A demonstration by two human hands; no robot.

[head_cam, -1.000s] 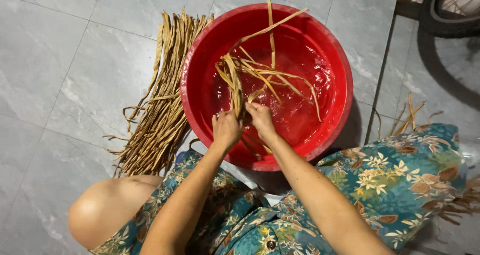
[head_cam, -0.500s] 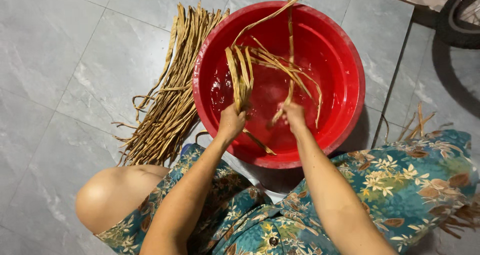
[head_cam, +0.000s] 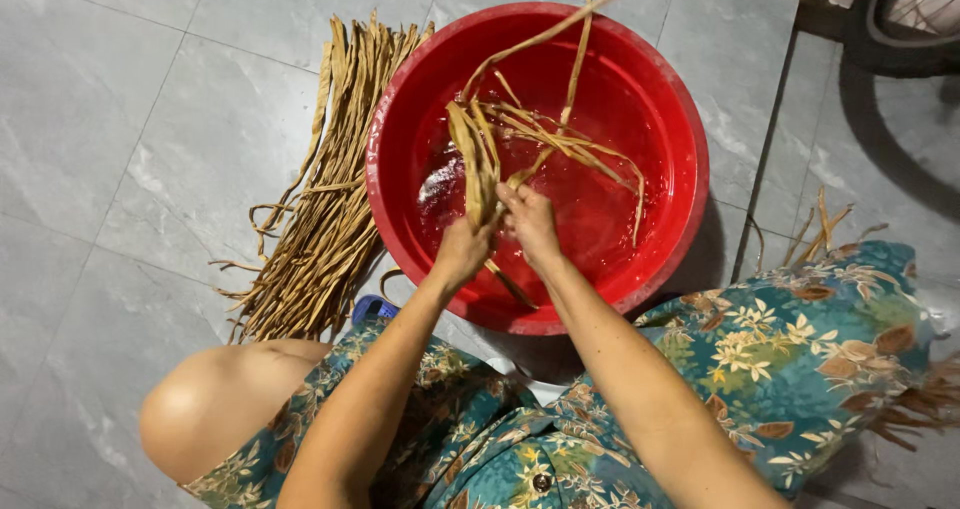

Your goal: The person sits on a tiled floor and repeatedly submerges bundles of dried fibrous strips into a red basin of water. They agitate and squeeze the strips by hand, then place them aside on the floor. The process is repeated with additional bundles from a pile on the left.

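A round red basin (head_cam: 680,119) with shallow water stands on the grey tiled floor. Over it, my left hand (head_cam: 464,250) grips a bunch of tan dried plant strips (head_cam: 478,159) that hang folded into the water. My right hand (head_cam: 530,221) is closed on the same strips just beside the left hand, with longer strands (head_cam: 560,144) fanning up and right across the basin. Both hands touch each other near the basin's front rim.
A long pile of dry tan strips (head_cam: 325,199) lies on the floor left of the basin. A few loose strips (head_cam: 815,229) lie at the right. A dark tyre (head_cam: 900,29) is at the top right. My knees in floral cloth (head_cam: 800,359) flank the basin.
My right hand has moved left, back against my left hand, after being spread apart half a second ago. The strips have shifted in the water and the view has drifted.
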